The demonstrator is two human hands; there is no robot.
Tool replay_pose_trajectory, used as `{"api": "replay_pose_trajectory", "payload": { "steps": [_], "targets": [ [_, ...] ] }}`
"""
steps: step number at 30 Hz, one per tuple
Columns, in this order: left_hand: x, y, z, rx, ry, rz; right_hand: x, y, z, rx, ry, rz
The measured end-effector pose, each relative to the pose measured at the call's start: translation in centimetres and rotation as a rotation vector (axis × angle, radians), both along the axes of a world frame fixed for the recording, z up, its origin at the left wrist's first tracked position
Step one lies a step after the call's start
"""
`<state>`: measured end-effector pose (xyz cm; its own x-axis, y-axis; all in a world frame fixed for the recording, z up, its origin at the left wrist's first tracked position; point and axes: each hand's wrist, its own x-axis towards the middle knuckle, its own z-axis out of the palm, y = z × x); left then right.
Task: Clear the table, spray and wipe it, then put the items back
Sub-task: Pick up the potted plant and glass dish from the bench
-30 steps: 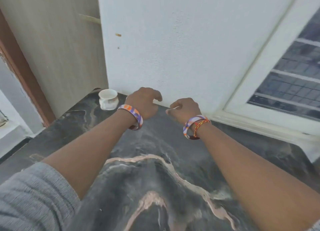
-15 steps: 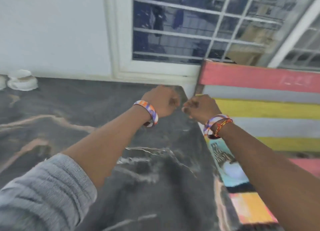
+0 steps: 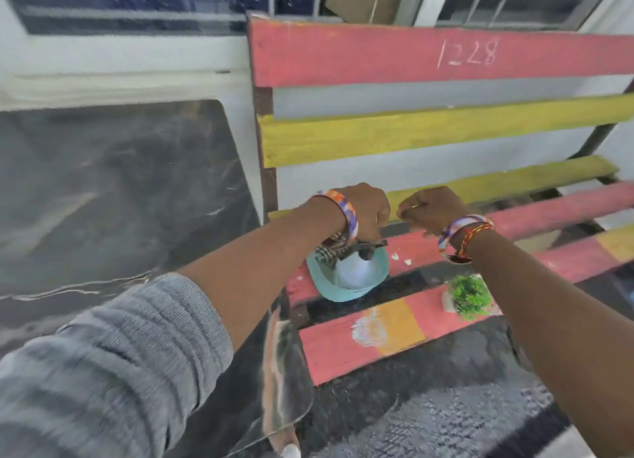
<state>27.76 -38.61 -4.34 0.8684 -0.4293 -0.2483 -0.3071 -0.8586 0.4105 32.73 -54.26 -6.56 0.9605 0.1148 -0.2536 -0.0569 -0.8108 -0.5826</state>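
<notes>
The dark marble table (image 3: pixel 120 200) fills the left of the view. To its right stands a slatted bench (image 3: pixel 343 351) painted pink and yellow. On the bench seat a white spray bottle (image 3: pixel 356 268) with a dark trigger head rests on a teal round item (image 3: pixel 329 289), with a checked cloth (image 3: pixel 329 250) beside it. My left hand (image 3: pixel 365 210) hovers directly over the bottle's head with curled fingers; whether it touches the bottle is unclear. My right hand (image 3: pixel 430 210) is a loose fist just to the right, above the seat, holding nothing.
A small green plant (image 3: pixel 468 296) sits on the bench seat under my right forearm. The bench back carries the chalked number 1228 (image 3: pixel 468 54). A window (image 3: pixel 137 1) runs behind the table and bench. Dark textured floor (image 3: pixel 429 423) lies below.
The view has swung right from the table's far-left corner to the bench. Both hands travelled right with it, from over the marble to above the bottle on the seat.
</notes>
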Motion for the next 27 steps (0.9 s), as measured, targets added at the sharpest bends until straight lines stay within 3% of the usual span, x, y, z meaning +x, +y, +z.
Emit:
{"api": "replay_pose_trajectory", "payload": {
  "steps": [7, 15, 25, 27],
  "targets": [
    [5.8, -8.1, -5.0, 0.055, 0.175, -0.168, 3.7, -10.6, -5.4, -0.094, 0.208, -0.083],
    [7.7, -16.2, -11.3, -0.084, 0.382, -0.065, 5.6, -23.0, -11.3, -0.227, 0.274, -0.264],
    [7.3, -26.2, -26.0, 0.093, 0.529, 0.376, 8.5, -31.8, -22.5, -0.432, 0.427, 0.152],
    [7.4, -27.7, -27.5, 0.029, 0.500, 0.497, 8.7, -32.1, -23.4, -0.429, 0.423, 0.274]
  ]
}}
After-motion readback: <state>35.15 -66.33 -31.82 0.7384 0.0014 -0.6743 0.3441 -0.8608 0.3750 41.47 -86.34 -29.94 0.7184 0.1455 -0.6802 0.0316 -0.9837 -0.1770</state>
